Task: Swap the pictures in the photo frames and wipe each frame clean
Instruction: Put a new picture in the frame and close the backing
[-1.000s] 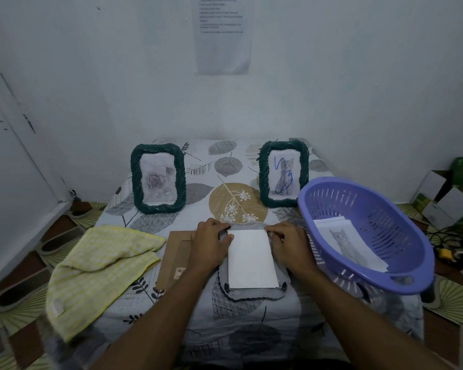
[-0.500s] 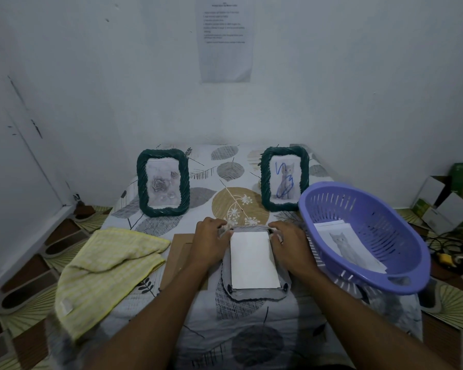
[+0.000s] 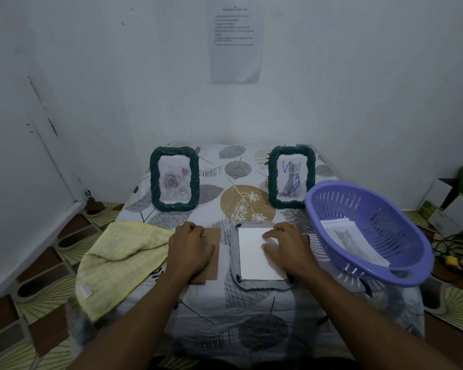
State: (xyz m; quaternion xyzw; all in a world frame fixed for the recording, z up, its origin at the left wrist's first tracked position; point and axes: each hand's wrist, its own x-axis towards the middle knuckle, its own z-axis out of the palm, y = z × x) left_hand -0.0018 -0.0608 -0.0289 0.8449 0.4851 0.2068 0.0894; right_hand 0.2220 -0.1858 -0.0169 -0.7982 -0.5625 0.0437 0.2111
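Observation:
A third frame lies face down on the table in front of me, with a white sheet resting in its back. My right hand presses its fingers flat on that sheet's right side. My left hand lies on the brown backing board just left of the frame. Two green rope-edged frames stand at the back: the left frame holds a rose picture, the right frame a cat picture with blue scribble. A yellow cloth lies at the left.
A purple basket at the right holds cat pictures. The table has a leaf-print cover and stands against a white wall. Cardboard boxes and cables lie on the tiled floor at the right.
My left hand has left the face-down frame and moved left onto the brown backing board. My right hand has shifted onto the white sheet.

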